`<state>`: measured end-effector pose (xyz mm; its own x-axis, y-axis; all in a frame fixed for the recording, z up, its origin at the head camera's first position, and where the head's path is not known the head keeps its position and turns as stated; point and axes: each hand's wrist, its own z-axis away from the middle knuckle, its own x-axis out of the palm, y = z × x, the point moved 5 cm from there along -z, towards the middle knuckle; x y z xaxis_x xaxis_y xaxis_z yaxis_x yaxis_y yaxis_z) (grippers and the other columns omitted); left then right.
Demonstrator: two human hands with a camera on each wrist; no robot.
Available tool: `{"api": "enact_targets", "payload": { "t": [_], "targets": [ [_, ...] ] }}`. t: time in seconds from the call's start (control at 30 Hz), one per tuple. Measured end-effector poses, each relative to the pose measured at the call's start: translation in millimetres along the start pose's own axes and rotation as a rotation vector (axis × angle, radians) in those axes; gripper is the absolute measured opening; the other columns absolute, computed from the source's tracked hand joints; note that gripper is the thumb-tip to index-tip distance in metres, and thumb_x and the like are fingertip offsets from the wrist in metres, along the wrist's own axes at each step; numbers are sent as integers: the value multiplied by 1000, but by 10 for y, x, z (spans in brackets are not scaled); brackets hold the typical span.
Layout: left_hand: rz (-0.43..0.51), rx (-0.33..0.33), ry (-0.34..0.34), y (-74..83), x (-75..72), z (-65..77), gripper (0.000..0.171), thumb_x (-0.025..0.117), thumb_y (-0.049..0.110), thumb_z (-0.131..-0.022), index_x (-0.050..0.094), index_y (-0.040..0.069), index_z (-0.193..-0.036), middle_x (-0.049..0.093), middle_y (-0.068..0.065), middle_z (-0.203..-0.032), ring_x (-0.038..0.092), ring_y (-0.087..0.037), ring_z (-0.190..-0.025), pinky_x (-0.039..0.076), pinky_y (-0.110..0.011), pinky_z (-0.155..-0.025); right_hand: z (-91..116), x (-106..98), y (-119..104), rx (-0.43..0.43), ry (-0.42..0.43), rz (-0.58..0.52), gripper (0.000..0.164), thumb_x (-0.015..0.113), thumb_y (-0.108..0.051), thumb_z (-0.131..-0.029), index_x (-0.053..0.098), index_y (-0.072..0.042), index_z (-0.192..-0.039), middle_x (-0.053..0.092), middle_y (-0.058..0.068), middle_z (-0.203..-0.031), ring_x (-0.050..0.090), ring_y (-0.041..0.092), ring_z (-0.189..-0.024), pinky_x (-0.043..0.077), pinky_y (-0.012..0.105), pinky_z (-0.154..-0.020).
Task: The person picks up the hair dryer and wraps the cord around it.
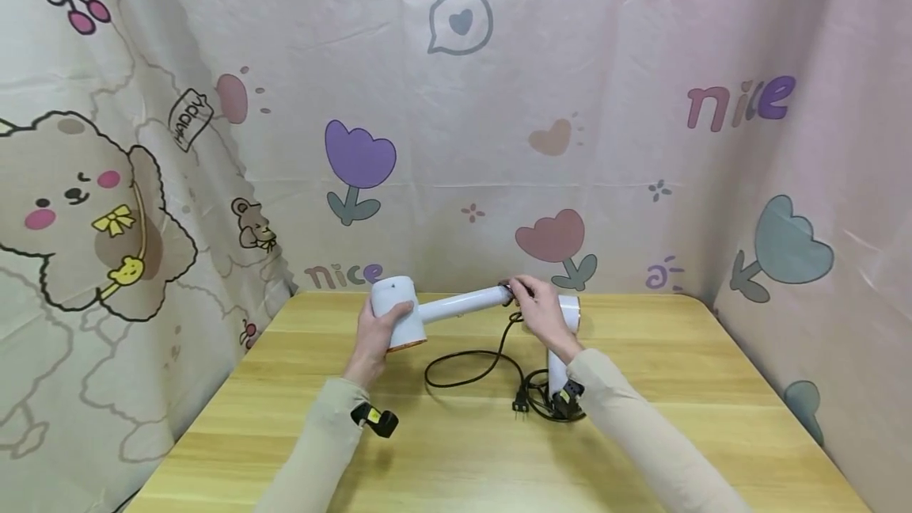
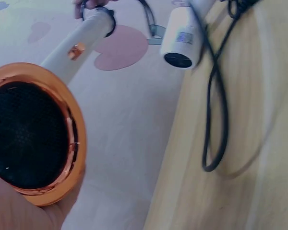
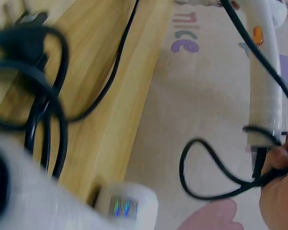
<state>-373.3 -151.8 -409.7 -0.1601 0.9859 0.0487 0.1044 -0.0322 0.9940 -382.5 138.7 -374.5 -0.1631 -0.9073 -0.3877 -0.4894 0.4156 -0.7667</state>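
The white hair dryer (image 1: 435, 312) is held in the air above the wooden surface (image 1: 456, 465), its handle (image 1: 463, 305) running nearly level with a slight rise to the right. The left grip (image 1: 370, 339) is clamped round the barrel (image 1: 409, 324), thumb across its near side; the right grip (image 1: 537, 311) has its fingers closed on the dark cord (image 3: 206, 197) beside the handle's end. The shell looks like smooth, hard plastic, so it should feel stiff, fairly light and a little slippery, with much of the weight probably towards the barrel. That makes a full wrap round the barrel or the upper handle the surest hold, with the palm kept off the copper-coloured rim (image 2: 77, 129) and the dark grille (image 2: 26, 134) inside it, which are likely the easiest parts to scratch or dent. The cord is limp and follows any bend, so it is better pinched close to the handle without pulling hard at the joint. A second hair dryer (image 1: 557, 366) lies just beside the right wrist, where loose loops could snag.
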Motion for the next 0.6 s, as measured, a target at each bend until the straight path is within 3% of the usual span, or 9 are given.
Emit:
{"api": "enact_targets", "payload": {
  "t": [0.1, 0.23, 0.3, 0.43, 0.5, 0.6],
  "targets": [
    [15, 33, 20, -8, 3, 12, 70, 75, 23, -85, 37, 9, -141, 52, -13, -123, 62, -18, -94, 57, -31, -77, -6, 48, 45, 182, 35, -200, 28, 58, -16, -99, 61, 0, -122, 70, 8, -84, 58, 14, -67, 47, 22, -57],
    [33, 77, 34, -6, 21, 19, 71, 76, 21, -84, 36, 9, -141, 51, -12, -121, 60, -19, -96, 58, -32, -75, 16, 119, 87, 426, 50, -494, 56, 64, -15, -96, 32, 1, -138, 69, 0, -75, 55, 9, -59, 44, 20, -53],
    [44, 91, 36, -2, 20, 21, 71, 77, 20, -83, 36, 11, -141, 52, -12, -121, 59, -21, -98, 59, -34, -74, 26, 162, 104, 517, 20, -614, 51, 62, -17, -97, 30, 1, -133, 64, -4, -71, 49, 6, -56, 39, 18, -50],
    [65, 99, 35, 12, 9, 27, 71, 76, 20, -83, 37, 14, -142, 52, -10, -120, 59, -21, -100, 59, -36, -75, 34, 241, 128, 587, -183, -668, 24, 48, -27, -104, 40, -4, -103, 41, -5, -64, 31, 7, -55, 27, 19, -49],
    [69, 88, 36, 18, 1, 30, 72, 76, 20, -84, 36, 14, -143, 52, -9, -121, 59, -19, -98, 58, -34, -77, 42, 248, 135, 582, -284, -628, 30, 40, -33, -106, 38, -10, -88, 30, -4, -62, 24, 9, -54, 25, 21, -51],
    [83, 73, 45, 15, -10, 31, 72, 75, 20, -85, 36, 14, -144, 51, -8, -122, 60, -16, -96, 58, -32, -77, 43, 234, 164, 559, -343, -590, 36, 36, -36, -107, 32, -13, -79, 23, -5, -58, 19, 9, -53, 22, 22, -53]
  ]
}}
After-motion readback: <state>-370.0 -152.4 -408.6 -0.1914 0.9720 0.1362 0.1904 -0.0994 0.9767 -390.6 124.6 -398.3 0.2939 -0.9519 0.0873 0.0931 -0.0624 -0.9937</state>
